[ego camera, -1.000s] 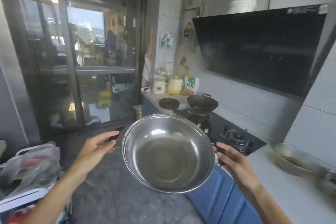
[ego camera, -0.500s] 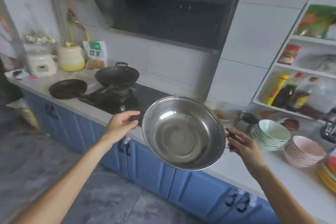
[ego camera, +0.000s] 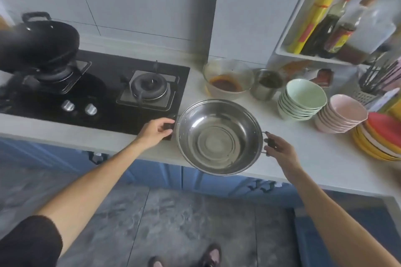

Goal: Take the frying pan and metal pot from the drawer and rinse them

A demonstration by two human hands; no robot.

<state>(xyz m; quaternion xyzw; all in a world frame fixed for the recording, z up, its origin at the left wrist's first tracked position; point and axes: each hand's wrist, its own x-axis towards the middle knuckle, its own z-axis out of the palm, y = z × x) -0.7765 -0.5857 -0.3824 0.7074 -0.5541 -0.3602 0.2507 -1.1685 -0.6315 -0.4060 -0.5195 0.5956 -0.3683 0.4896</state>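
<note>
Head view: within the last second the person has swung from the glass door to the worktop (ego camera: 303, 156). Both hands' fingers grip the metal pot (ego camera: 219, 137) by its side handles, left hand (ego camera: 155, 131) at nine o'clock, right hand (ego camera: 278, 147) at three. It hangs over the worktop's front edge, probably about to be set down.

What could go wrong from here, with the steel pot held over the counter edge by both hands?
1. The metal pot hangs partly past the counter edge; set down there, it might tip toward the floor.
2. The left hand and right hand hold only its small side handles, which could slip if wet.
3. Swung right, the pot could knock the stacked green bowls or pink bowls.
</note>
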